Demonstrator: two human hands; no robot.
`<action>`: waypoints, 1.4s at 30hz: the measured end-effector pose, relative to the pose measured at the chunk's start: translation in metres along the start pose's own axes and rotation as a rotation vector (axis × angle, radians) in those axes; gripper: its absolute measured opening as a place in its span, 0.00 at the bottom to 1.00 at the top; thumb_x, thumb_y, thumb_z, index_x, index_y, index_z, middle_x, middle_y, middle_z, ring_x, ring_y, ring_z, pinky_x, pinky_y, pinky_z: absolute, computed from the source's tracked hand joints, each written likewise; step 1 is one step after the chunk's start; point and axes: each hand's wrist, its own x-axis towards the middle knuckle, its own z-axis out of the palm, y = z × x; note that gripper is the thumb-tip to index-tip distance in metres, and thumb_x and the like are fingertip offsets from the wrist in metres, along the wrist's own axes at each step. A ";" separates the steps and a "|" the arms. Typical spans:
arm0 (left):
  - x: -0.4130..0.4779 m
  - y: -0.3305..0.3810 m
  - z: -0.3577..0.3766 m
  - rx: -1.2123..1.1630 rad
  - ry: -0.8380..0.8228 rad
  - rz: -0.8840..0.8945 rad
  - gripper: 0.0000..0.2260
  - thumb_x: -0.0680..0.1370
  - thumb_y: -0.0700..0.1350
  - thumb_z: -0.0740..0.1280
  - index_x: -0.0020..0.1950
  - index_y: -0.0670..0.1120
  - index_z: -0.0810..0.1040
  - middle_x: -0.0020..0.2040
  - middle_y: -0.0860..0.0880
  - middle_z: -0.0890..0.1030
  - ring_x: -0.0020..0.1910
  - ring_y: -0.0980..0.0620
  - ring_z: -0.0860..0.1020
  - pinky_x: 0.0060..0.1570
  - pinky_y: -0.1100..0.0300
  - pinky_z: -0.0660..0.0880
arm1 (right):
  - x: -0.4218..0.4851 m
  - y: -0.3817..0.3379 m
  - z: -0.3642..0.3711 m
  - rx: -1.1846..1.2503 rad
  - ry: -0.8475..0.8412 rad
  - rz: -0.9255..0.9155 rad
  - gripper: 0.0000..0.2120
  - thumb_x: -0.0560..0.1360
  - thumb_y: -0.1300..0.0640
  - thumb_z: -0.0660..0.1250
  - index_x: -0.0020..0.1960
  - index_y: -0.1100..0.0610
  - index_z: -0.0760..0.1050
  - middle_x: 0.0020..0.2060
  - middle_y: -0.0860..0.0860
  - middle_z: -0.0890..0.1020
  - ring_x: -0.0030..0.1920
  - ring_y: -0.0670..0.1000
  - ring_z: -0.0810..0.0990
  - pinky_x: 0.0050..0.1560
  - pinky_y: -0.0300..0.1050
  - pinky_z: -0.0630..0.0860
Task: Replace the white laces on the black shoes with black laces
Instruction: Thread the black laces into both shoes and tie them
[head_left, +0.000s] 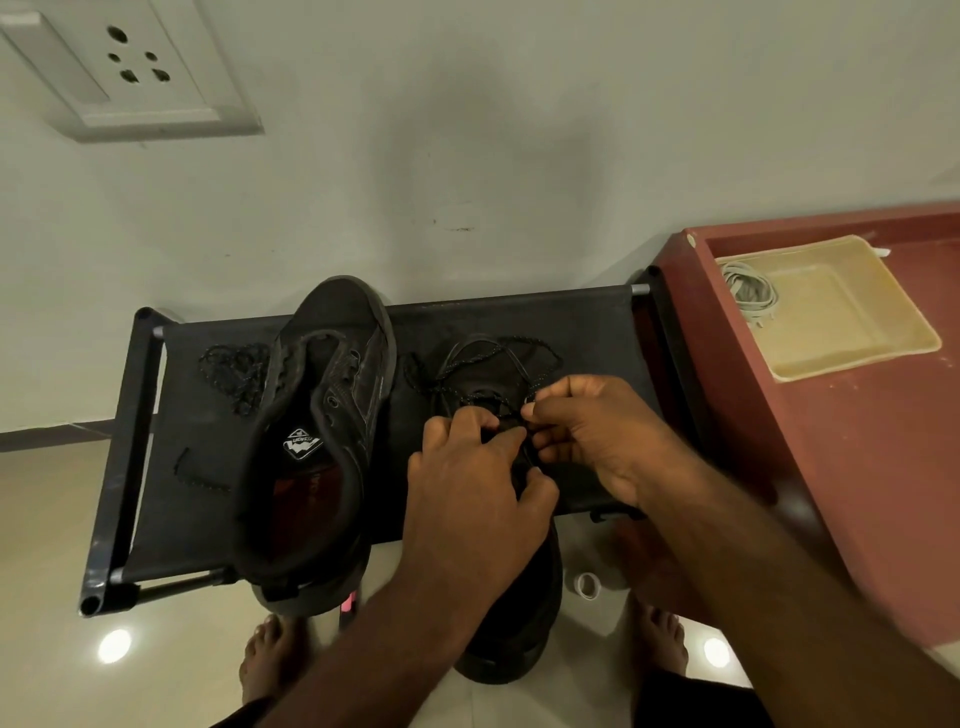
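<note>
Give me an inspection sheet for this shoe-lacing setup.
surface: black fabric rack, both shoes on it.
job's things: black shoe on the left, no lace seen in it; second shoe under the hands, black lace looped over it; spare black lace loose on the rack; white laces in beige tray.
clutter: small white ring on the floor.
grips: left hand and right hand both pinch the black lace.
cables: nothing seen.
surroundings: wall socket, maroon table.

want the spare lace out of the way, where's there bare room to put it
Free: most of the tray, right of the white laces; the red surface in front of it. Crowded: the shelf, with the loose lace and unlaced shoe at left, and the left hand and right hand pinching the black lace at right.
</note>
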 end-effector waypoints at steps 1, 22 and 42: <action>0.000 0.000 0.001 -0.005 0.008 0.000 0.21 0.77 0.56 0.60 0.69 0.54 0.75 0.66 0.54 0.70 0.64 0.54 0.64 0.58 0.58 0.65 | 0.000 0.000 0.000 -0.002 0.002 0.001 0.05 0.74 0.67 0.72 0.43 0.60 0.79 0.32 0.53 0.81 0.30 0.47 0.79 0.30 0.39 0.78; 0.003 0.000 0.001 -0.049 0.014 -0.007 0.20 0.77 0.54 0.62 0.69 0.53 0.73 0.65 0.55 0.68 0.56 0.59 0.59 0.54 0.62 0.61 | -0.004 0.005 0.006 -0.300 0.107 -0.221 0.03 0.76 0.61 0.71 0.45 0.59 0.82 0.38 0.56 0.84 0.36 0.49 0.82 0.36 0.40 0.79; 0.007 -0.004 0.003 -0.234 0.094 -0.056 0.13 0.75 0.48 0.68 0.58 0.48 0.80 0.55 0.58 0.72 0.55 0.60 0.66 0.48 0.73 0.64 | -0.002 0.004 0.003 -0.293 -0.073 -0.091 0.09 0.75 0.54 0.74 0.45 0.60 0.80 0.36 0.55 0.84 0.33 0.49 0.81 0.37 0.46 0.80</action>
